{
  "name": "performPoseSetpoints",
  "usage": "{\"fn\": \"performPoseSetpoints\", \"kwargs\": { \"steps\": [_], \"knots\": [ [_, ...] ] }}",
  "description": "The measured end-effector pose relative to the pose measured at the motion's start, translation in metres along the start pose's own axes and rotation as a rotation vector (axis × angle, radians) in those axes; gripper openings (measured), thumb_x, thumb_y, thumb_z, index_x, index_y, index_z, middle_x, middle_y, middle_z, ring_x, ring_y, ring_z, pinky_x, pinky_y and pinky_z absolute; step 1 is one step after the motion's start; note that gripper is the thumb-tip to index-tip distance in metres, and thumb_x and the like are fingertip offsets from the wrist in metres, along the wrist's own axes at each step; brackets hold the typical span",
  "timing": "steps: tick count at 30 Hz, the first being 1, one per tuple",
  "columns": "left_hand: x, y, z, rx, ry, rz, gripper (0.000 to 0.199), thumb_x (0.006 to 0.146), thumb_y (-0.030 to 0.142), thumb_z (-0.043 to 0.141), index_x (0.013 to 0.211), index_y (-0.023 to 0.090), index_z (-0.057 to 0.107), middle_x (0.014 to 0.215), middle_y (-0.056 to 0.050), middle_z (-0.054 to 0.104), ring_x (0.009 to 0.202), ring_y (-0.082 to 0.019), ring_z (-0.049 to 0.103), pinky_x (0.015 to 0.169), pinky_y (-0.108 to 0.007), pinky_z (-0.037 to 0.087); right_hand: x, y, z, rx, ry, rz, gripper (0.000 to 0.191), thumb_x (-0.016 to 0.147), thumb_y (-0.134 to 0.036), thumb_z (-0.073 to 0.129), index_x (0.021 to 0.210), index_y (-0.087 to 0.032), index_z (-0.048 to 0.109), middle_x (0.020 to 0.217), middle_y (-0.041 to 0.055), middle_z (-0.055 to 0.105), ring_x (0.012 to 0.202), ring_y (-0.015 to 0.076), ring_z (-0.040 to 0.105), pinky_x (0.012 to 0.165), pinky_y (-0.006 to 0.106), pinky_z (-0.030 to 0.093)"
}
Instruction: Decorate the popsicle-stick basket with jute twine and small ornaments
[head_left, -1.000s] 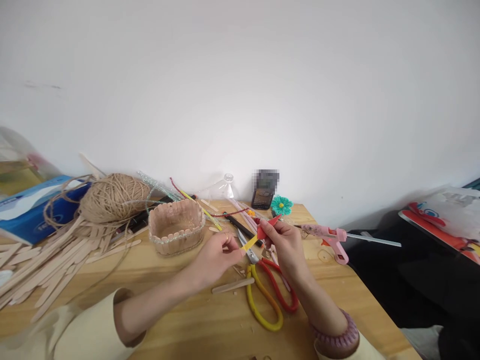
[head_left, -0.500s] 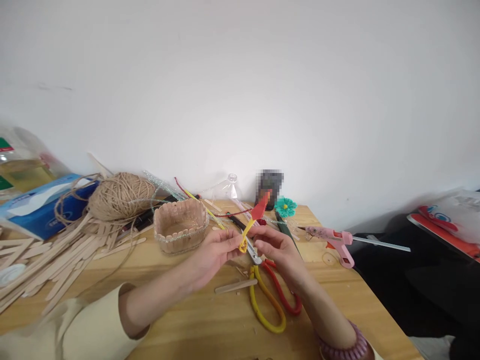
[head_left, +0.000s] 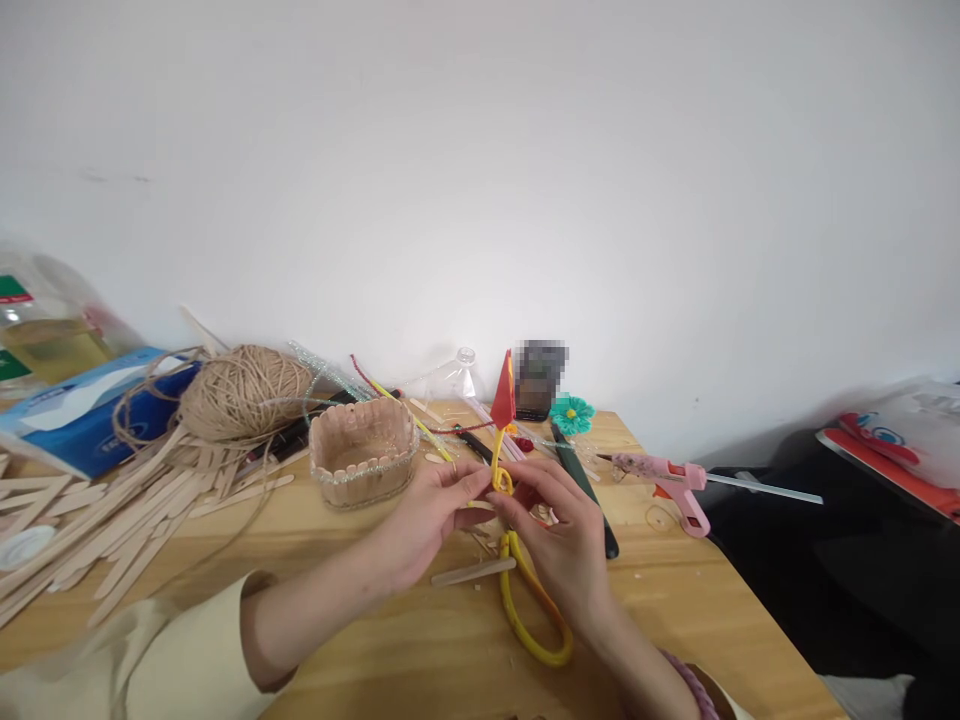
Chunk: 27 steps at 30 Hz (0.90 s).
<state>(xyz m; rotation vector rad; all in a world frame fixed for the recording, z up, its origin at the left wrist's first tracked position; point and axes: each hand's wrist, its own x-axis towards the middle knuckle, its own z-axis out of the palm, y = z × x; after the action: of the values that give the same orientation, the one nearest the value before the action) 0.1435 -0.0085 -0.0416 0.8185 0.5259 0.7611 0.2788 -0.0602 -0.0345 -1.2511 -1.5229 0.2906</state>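
Observation:
My left hand (head_left: pixel 431 515) is closed, thumb and fingertips pinching a yellow strip (head_left: pixel 497 450) beside its curled loop. A red pointed piece (head_left: pixel 505 395) stands up at the strip's far end. My right hand (head_left: pixel 566 525) is also closed, its thumb and finger pinching the loop from the right. Under the hands lie scissors; their yellow handle (head_left: pixel 536 620) shows, while most of the rest is hidden. A short wooden stick (head_left: pixel 472 572) rests on the table just left of that handle.
A small wooden-stick basket (head_left: pixel 364 470) stands left of the hands, near a twine ball (head_left: pixel 244 390) and many loose craft sticks (head_left: pixel 135 510). At right lie a green flower (head_left: pixel 572 414), a dark green tool (head_left: pixel 585 490) and a pink glue gun (head_left: pixel 679 485) near the table edge.
My right hand has come left and closed on the yellow loop, covering the red scissor handle. The red piece has swung from leaning right to nearly upright.

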Motion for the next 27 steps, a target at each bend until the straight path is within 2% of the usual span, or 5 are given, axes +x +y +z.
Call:
{"fn": "performPoseSetpoints", "kwargs": {
  "steps": [4,10,17,22,27],
  "knots": [
    [0.000,0.002,-0.002,0.047,0.065,0.022,0.032,0.067,0.037,0.078,0.083,0.014,0.063,0.081,-0.002,0.063,0.073,-0.011,0.059,0.068,-0.023,0.049,-0.002,0.005,-0.001,-0.104,0.048,-0.145,0.018,0.079,-0.017,0.066,0.097,-0.022,0.067,0.083,0.0030,0.066,0.060,0.0130,0.059,0.056,0.026,0.051],
    [-0.005,0.007,0.000,0.210,0.117,0.094,0.025,0.078,0.037,0.066,0.087,0.015,0.065,0.085,-0.004,0.067,0.078,-0.013,0.060,0.067,-0.023,0.047,-0.004,0.011,-0.001,-0.235,0.086,-0.257,0.024,0.081,-0.013,0.065,0.103,-0.022,0.064,0.083,0.0037,0.068,0.067,0.0152,0.063,0.062,0.027,0.054],
    [-0.007,0.013,0.006,0.403,0.086,0.242,0.014,0.068,0.016,0.070,0.082,0.016,0.069,0.081,-0.001,0.068,0.080,-0.015,0.059,0.073,-0.024,0.047,-0.006,0.011,-0.002,-0.292,0.063,-0.328,0.029,0.083,-0.009,0.061,0.108,-0.022,0.060,0.086,0.0042,0.067,0.070,0.0153,0.064,0.062,0.026,0.054],
    [-0.009,0.014,0.006,0.443,0.087,0.239,0.015,0.072,0.018,0.066,0.086,0.017,0.070,0.084,-0.002,0.070,0.082,-0.017,0.060,0.073,-0.025,0.047,-0.006,0.012,-0.002,-0.335,0.076,-0.366,0.029,0.083,-0.010,0.061,0.110,-0.022,0.059,0.086,0.0050,0.067,0.073,0.0166,0.065,0.065,0.027,0.054],
    [-0.007,0.013,0.001,0.420,0.112,0.191,0.017,0.075,0.029,0.066,0.085,0.016,0.069,0.085,-0.004,0.069,0.079,-0.017,0.060,0.073,-0.028,0.048,-0.006,0.012,-0.001,-0.361,0.073,-0.383,0.031,0.083,-0.013,0.062,0.113,-0.021,0.059,0.085,0.0056,0.067,0.073,0.0164,0.065,0.065,0.026,0.054]
  ]
}}
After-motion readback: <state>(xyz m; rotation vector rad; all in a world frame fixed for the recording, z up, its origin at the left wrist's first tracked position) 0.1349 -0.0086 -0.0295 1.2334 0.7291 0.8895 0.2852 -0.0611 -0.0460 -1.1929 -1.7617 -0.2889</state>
